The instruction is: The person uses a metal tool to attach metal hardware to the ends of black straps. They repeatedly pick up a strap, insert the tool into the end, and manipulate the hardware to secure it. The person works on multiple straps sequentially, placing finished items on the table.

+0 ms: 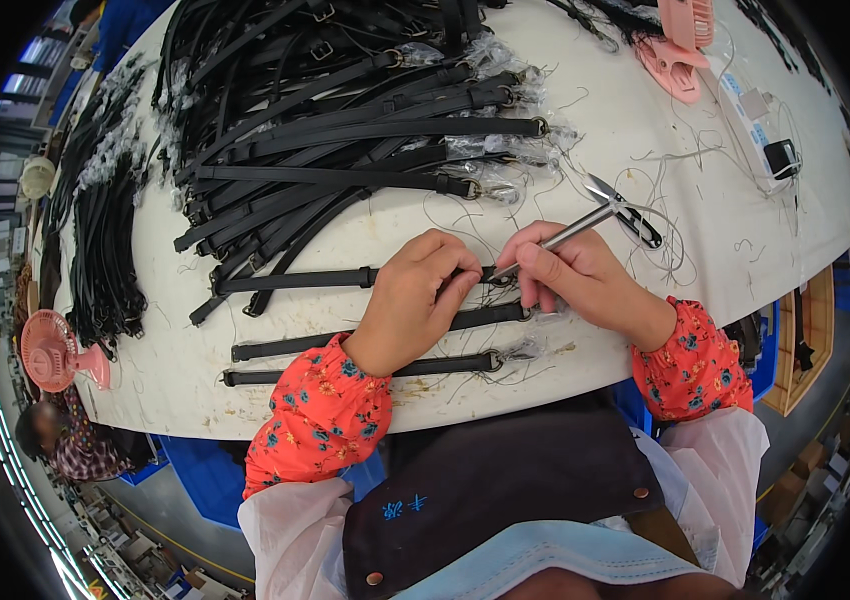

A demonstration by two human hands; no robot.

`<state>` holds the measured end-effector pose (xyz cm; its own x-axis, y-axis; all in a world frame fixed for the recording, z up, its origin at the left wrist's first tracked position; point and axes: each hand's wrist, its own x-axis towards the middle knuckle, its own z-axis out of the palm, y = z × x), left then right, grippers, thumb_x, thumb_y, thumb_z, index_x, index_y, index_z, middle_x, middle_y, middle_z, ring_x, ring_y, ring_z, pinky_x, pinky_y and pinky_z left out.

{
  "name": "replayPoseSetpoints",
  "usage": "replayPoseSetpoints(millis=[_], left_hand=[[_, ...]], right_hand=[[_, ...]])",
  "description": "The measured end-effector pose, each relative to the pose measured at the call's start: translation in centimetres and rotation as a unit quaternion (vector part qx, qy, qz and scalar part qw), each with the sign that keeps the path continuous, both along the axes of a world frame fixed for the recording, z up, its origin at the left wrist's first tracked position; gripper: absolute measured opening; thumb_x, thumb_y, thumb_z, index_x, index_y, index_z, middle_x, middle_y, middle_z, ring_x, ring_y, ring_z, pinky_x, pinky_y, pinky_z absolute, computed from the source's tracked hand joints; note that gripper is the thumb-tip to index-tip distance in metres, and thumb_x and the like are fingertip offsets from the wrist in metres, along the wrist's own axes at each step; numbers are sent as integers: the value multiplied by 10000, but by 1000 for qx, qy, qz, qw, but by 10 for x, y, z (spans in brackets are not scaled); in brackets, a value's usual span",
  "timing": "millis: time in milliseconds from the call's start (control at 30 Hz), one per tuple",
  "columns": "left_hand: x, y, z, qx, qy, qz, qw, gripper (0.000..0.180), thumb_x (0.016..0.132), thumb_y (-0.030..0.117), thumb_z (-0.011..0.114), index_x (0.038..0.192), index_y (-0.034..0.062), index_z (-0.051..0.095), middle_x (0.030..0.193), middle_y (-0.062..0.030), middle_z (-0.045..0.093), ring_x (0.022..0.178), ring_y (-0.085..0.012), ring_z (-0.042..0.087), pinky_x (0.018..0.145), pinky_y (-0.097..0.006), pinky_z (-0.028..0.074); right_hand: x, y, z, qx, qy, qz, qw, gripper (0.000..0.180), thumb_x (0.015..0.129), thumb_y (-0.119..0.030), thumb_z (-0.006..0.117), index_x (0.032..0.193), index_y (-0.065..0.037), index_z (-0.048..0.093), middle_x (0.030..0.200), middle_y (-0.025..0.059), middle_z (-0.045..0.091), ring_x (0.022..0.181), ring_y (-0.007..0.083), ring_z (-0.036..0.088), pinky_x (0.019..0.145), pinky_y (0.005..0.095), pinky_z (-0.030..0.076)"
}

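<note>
both hands curled: left hand [415, 300] pressing black strap [295, 280], right hand [575, 275] pinching metal tool [565, 236].

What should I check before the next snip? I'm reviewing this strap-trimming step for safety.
1. Left hand pins the black strap flat on the table: ok.
2. Right hand grips the thread snips firmly: ok.
3. Snip blades at the strap's buckle end: not ok, they point up and away.
4. Left fingers away from the blades: ok.
5. Loose thread visible at the buckle: cannot tell.
6. Two more straps lie near, apart from the held one: ok.
</note>
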<state>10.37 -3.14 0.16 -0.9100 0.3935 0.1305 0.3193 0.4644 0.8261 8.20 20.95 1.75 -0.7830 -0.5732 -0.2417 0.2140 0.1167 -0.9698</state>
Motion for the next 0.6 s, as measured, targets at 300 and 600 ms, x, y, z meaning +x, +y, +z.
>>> replayPoseSetpoints(millis=[300,600], left_hand=[[-1,1,2,-5,3,-6,1000,62,912,-4,691,971,9,680,960,-78,648,740,-146,621,620,-264,490],[-6,-15,5,93,-74,125,985,149,898,21,707,1039,46,667,983,-40,636,790,-111,574,689,-263,463]], right_hand=[[0,0,1,-7,7,5,1000,372,1088,-327,520,1092,3,692,760,9,653,595,51,554,559,216,444],[0,1,3,-25,0,-13,1000,351,1091,-322,520,1117,-11,680,752,21,649,607,57,567,570,211,452]])
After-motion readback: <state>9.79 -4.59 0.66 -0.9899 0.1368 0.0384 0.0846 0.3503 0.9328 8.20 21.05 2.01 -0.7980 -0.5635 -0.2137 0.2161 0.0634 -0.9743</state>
